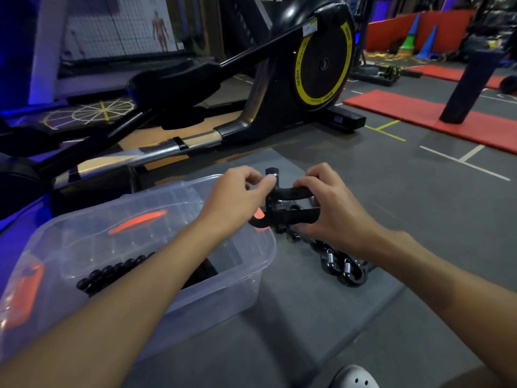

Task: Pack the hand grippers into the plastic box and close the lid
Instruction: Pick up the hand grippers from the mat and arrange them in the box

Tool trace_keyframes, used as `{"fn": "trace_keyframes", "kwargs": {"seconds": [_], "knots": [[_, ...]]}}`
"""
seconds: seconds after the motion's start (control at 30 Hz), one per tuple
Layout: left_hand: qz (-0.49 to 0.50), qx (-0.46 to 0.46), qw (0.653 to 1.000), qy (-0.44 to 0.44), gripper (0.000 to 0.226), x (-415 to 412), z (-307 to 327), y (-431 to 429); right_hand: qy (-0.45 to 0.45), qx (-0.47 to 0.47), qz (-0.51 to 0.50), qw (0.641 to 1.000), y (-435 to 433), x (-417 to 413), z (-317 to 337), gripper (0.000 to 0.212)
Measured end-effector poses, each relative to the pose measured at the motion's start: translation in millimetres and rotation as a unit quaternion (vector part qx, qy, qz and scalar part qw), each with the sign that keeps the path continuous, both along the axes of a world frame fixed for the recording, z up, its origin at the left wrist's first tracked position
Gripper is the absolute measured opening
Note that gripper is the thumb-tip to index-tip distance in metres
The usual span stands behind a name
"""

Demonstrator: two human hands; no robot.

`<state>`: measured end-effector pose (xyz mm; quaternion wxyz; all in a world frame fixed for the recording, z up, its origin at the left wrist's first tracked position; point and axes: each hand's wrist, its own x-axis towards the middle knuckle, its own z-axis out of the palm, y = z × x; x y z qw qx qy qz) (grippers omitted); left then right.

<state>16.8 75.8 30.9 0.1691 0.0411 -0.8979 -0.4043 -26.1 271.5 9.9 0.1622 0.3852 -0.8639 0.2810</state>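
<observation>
The box [223, 298] is clear plastic with orange latches [26, 292]. The hand gripper [296, 191] is black. The exercise machine [268, 113] is black, its wheel [321, 63] ringed in yellow. The mat [405, 113] is red; the floor [391, 205] is grey with white and yellow lines.

The letters "MBH" stand in black three times round the yellow ring [303, 56] on the flywheel disc of the black elliptical trainer [268, 107]: at upper right, at left and at the bottom. The small script beside them is too fine to read, as is the print on the white-and-yellow sticker [310, 27] above
</observation>
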Motion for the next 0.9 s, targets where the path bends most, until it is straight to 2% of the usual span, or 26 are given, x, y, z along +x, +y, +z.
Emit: {"fn": "trace_keyframes", "kwargs": {"seconds": [0.1,0.23,0.3,0.4,0.53,0.7,0.9], "knots": [[0.036,-0.027,0.999,-0.001,0.030,-1.7,9.3,-11.5,0.027,0.002,0.023,0.999,-20.1,6.6,-0.5,0.063],[0.044,-0.017,0.999,-0.020,0.025,-1.6,10.8,-35.4,0.053,0.025,0.042,0.997,-41.6,11.6,-3.9,0.064],[0.048,-0.003,0.999,-0.018,0.019,-1.1,8.2,-46.7,0.017,0.027,0.075,0.997,-49.0,15.5,-3.2,0.064],[0.062,0.011,0.998,0.006,0.009,-2.6,1.7,-68.4,-0.087,-0.019,0.112,0.990,-60.2,22.7,-0.8,0.065],[0.063,0.032,0.998,0.002,0.002,-7.1,-17.8,-99.1,-0.175,-0.106,0.057,0.977,-78.4,22.2,-10.9,0.042],[0.028,0.030,0.998,-0.045,0.002,-10.6,-56.7,-112.2,-0.241,-0.059,-0.004,0.969,-96.6,10.9,-41.1,0.038],[0.018,-0.002,0.994,-0.105,0.005,-23.2,-110.1,-131.0,-0.192,0.022,-0.010,0.981,-105.6,4.7,-53.3,0.055]]}}
